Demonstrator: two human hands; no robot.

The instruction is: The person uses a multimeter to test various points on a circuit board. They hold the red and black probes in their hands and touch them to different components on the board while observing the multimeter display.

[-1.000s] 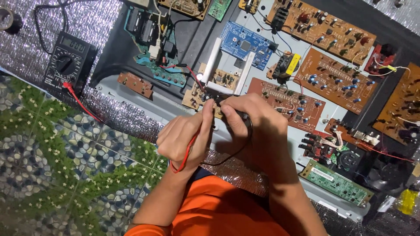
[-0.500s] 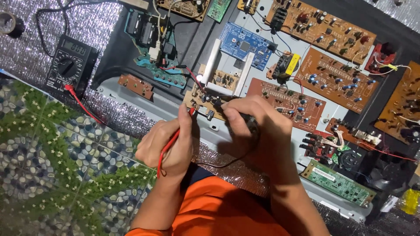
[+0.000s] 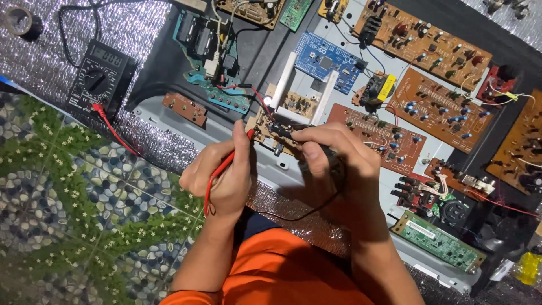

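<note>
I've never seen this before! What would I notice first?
Two hands in the middle: the left hand holds a red probe and the right hand a black probe, both tips on a small tan circuit board. A black meter sits far left, and brown boards spread to the right.

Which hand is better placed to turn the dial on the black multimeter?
Probably the left hand: it is on the same side as the multimeter. The right hand is farther away, holding the black probe on the small board.
</note>
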